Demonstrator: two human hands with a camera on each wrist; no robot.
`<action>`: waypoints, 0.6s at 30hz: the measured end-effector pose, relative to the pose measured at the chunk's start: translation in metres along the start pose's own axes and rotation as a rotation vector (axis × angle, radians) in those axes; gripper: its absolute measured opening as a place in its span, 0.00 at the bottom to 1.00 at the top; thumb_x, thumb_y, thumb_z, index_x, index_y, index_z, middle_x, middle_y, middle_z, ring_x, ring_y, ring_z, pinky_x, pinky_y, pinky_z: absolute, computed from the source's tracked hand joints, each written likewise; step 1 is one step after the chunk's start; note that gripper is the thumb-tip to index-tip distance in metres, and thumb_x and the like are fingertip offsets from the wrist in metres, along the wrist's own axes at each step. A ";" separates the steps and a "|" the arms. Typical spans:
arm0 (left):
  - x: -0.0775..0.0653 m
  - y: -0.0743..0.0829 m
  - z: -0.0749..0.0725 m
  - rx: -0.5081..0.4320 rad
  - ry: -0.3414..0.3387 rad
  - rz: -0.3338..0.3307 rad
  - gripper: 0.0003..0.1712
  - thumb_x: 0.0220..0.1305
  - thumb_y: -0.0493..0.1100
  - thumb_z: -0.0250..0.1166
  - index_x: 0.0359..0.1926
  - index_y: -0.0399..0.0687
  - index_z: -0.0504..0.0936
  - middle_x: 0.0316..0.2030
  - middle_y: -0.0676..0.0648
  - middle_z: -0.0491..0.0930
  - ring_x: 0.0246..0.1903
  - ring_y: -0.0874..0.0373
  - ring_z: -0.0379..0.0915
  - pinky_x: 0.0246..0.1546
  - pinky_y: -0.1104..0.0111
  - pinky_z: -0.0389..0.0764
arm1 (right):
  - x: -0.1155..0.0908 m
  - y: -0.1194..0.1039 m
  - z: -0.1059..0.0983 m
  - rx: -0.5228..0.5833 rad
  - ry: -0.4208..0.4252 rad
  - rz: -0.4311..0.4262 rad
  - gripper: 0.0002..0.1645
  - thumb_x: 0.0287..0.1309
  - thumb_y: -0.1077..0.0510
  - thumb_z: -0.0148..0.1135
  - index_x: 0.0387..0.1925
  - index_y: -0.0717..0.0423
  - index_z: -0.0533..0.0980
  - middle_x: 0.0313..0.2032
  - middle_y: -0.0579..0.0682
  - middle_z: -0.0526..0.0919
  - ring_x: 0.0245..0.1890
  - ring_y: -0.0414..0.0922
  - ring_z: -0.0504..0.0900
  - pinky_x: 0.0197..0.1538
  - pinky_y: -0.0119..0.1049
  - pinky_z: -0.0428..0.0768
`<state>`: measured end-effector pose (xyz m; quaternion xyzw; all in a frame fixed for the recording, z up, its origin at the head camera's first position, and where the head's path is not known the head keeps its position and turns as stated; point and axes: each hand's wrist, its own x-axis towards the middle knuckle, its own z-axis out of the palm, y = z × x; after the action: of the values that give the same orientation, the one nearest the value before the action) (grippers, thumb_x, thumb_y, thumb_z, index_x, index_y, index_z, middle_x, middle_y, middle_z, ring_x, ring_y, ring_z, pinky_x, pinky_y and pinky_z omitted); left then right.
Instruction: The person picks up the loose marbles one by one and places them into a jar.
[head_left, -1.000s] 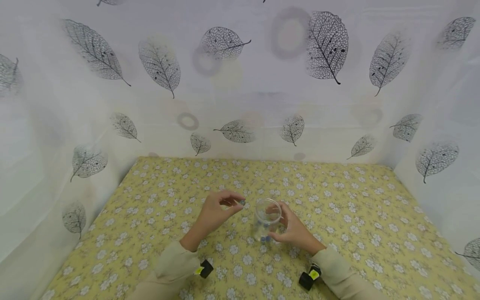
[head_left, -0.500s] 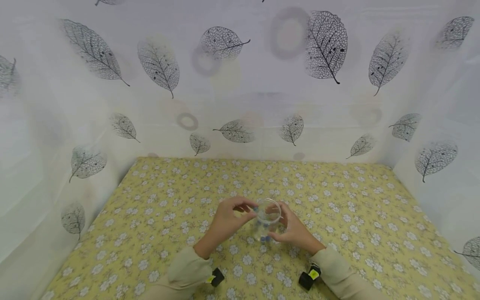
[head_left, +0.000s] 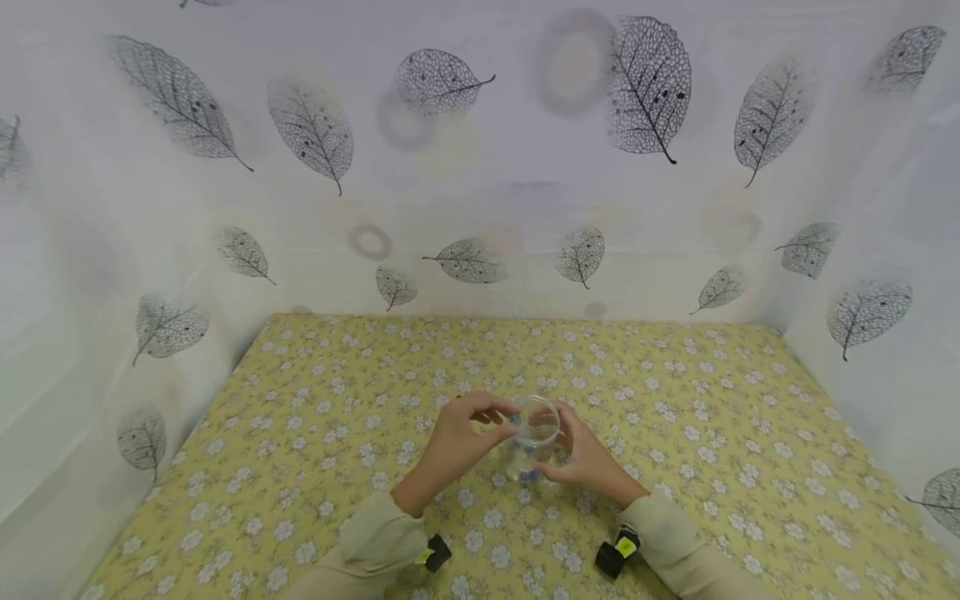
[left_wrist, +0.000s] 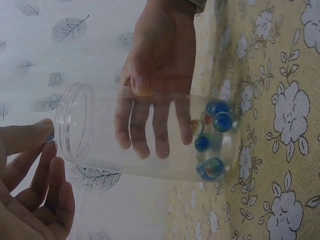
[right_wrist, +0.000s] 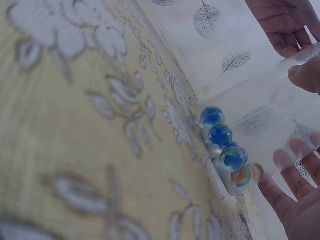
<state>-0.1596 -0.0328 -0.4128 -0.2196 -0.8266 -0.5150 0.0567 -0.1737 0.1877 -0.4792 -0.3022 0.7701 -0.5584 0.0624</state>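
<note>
A clear plastic jar [left_wrist: 105, 142] stands upright on the cloth with its mouth uncovered. Several glass marbles [right_wrist: 220, 136], mostly blue with one orange-tinted, lie at its bottom. My right hand [head_left: 592, 462] holds the jar from the right, thumb on the near side and fingers spread around the far side. Between thumb and fingertips my left hand [head_left: 461, 442] pinches a small bluish marble [left_wrist: 50, 136], right at the left edge of the jar's rim. The fingertips cover most of this marble.
A yellow tablecloth [head_left: 337, 450] with white flowers covers the table. White curtains [head_left: 517, 208] printed with dark leaves hang behind and at both sides. Each wrist carries a black camera [head_left: 618, 554], low over the cloth.
My left hand has moved right, bringing the marble from beside the jar to its rim, and has barely shifted in the last half second. The right hand and jar have stayed put.
</note>
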 end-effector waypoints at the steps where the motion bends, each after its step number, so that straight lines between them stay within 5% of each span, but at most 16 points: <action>1: 0.000 0.000 0.000 0.003 -0.001 0.002 0.11 0.54 0.41 0.70 0.41 0.52 0.84 0.39 0.51 0.83 0.36 0.57 0.79 0.42 0.61 0.81 | 0.000 -0.001 0.000 0.001 0.001 0.004 0.39 0.53 0.67 0.65 0.63 0.62 0.57 0.58 0.62 0.69 0.58 0.60 0.70 0.57 0.38 0.77; 7: 0.000 0.000 -0.001 0.005 -0.012 0.013 0.11 0.54 0.41 0.69 0.41 0.52 0.84 0.40 0.51 0.83 0.36 0.58 0.78 0.42 0.60 0.81 | 0.001 -0.003 0.000 0.006 0.004 0.018 0.39 0.53 0.66 0.65 0.64 0.61 0.58 0.58 0.62 0.69 0.58 0.60 0.70 0.57 0.49 0.75; 18: 0.001 0.000 -0.002 0.014 -0.012 0.013 0.11 0.55 0.40 0.69 0.41 0.51 0.84 0.40 0.50 0.84 0.35 0.58 0.79 0.41 0.62 0.82 | 0.001 -0.003 0.001 0.011 0.008 0.020 0.40 0.52 0.65 0.66 0.64 0.63 0.57 0.58 0.63 0.69 0.58 0.61 0.70 0.57 0.50 0.75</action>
<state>-0.1609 -0.0345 -0.4119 -0.2276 -0.8290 -0.5077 0.0567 -0.1725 0.1860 -0.4762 -0.2917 0.7704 -0.5630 0.0666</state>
